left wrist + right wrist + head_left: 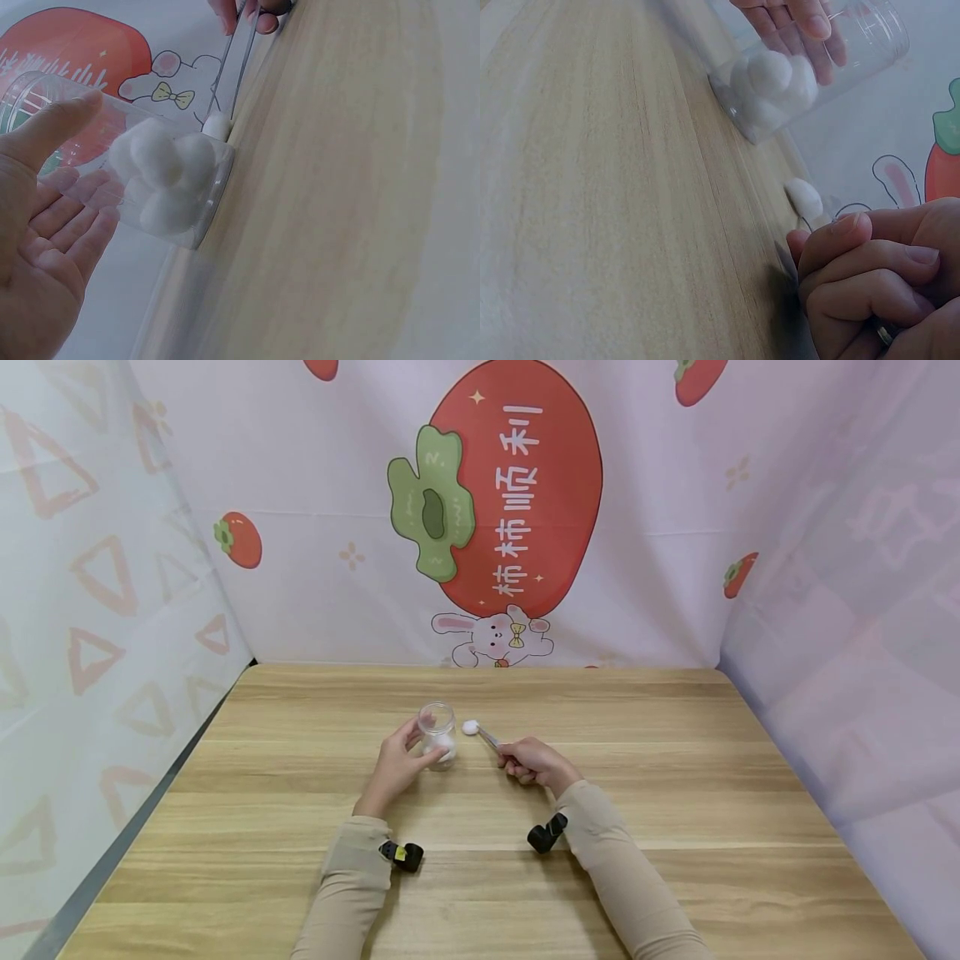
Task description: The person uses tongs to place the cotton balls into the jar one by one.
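A clear open-topped jar (437, 717) stands on the wooden table, with several white cotton balls (161, 169) piled at its bottom. My left hand (397, 763) holds the jar from the left, thumb on the near side and fingers behind. To the right, my right hand (538, 762) grips metal tweezers (490, 740), which point toward the jar. At their tips is a single cotton ball (470, 727), on or just above the table beside the jar. Whether the tips squeeze it I cannot tell. In the right wrist view, curled fingers (870, 262) hide most of the tweezers.
The wood-grain table (480, 893) runs back to a printed cloth backdrop (315, 602). Cloth panels also hang at the left and right sides. A small black camera (406, 857) is strapped to the left wrist and another camera (547, 834) to the right.
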The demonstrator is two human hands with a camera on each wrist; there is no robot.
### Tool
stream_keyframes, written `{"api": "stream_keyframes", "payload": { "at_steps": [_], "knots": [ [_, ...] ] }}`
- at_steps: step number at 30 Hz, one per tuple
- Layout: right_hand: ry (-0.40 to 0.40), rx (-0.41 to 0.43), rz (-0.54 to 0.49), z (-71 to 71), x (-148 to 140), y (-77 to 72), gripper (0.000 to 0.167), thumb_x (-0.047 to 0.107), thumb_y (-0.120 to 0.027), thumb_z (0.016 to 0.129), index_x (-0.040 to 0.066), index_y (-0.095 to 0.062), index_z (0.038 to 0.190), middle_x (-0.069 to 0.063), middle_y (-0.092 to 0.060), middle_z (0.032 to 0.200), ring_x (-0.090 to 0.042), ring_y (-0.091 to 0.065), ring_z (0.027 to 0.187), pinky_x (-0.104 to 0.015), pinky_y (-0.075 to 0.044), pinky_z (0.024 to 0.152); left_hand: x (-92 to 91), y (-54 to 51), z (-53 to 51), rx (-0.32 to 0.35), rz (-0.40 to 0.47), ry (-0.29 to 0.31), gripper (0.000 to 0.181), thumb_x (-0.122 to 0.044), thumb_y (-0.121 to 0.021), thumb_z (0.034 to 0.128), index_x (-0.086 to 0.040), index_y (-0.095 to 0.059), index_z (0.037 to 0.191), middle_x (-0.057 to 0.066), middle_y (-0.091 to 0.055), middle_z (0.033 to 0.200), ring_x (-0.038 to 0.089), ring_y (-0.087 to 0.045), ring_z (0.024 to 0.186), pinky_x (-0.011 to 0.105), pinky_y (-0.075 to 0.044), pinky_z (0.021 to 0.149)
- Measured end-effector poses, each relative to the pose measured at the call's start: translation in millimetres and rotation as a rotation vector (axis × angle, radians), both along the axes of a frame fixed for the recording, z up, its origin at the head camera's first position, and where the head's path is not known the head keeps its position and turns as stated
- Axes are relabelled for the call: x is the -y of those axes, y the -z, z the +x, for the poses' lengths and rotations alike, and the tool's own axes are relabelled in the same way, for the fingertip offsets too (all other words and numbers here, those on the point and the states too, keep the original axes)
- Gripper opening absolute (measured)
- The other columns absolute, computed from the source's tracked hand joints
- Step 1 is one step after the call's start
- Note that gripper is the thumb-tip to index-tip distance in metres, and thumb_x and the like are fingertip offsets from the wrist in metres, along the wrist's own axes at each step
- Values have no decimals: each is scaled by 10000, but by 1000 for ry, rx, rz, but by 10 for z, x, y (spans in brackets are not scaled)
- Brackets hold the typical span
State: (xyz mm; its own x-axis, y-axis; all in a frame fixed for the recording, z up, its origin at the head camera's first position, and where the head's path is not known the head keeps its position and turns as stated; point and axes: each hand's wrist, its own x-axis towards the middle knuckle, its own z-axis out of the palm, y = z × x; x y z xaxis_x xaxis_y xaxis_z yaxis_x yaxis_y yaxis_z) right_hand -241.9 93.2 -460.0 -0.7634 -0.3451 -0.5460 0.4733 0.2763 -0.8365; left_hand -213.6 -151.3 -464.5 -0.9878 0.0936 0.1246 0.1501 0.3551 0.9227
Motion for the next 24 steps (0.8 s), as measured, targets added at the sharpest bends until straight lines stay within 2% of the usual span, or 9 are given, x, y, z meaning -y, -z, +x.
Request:
{"api": "stream_keyframes", "payload": {
  "at_steps": [8, 24],
  "knots": [
    [-1, 11, 5, -31, 36, 17, 314, 229, -418, 1028, 48, -562, 816, 77, -442, 508, 4, -274, 388, -125, -178, 357, 3, 22, -15, -20, -5, 4, 734, -107, -775, 801, 45, -408, 1418, 263, -490, 1425, 390, -514, 1312, 398, -433, 1151],
    [-4, -47, 49, -57, 55, 46, 308, 193, -437, 1026, 68, -543, 765, 64, -438, 526, -11, -282, 412, -127, -198, 373, 5, 23, -15, -30, 2, 7, 691, -115, -779, 797, 19, -454, 1392, 226, -539, 1396, 368, -526, 1305, 396, -428, 1163]
  ]
}}
